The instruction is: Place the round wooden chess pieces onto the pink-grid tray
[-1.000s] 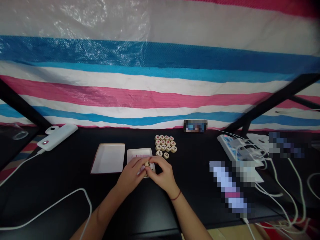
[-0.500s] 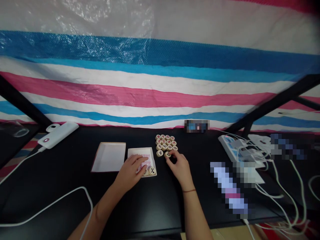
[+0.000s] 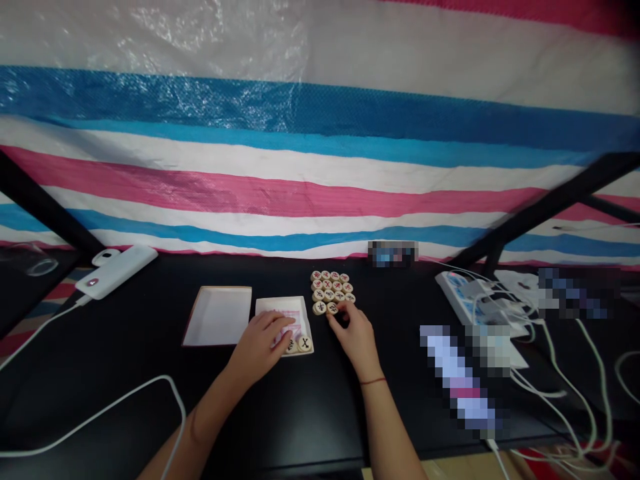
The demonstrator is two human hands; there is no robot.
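Round cream Chinese chess pieces [image 3: 327, 284] stand in close rows on the black table, some marked in red and some in black. At the front row, the thumb and index finger of my right hand [image 3: 356, 331] pinch a black-marked chess piece [image 3: 332, 308], which sits beside another piece [image 3: 319, 308]. My left hand [image 3: 261, 343] lies over the open white box [image 3: 280, 304], fingers stretched out and slightly apart. Inside the box are a pink-printed paper [image 3: 296, 319] and a few pieces, two of them showing near the front corner [image 3: 304, 343]. My left palm hides part of the box.
Left of the box lies its open lid [image 3: 220, 313]. A white power bank [image 3: 117, 272] with a cable is at the far left. At right are a power strip [image 3: 457, 297] with tangled white cables and a blurred phone-like object [image 3: 457, 377]. A striped sheet [image 3: 320, 160] hangs behind.
My right hand has moved slightly left, bringing its chess piece up against the piece on its left in the front row. My left hand has stayed over the box.
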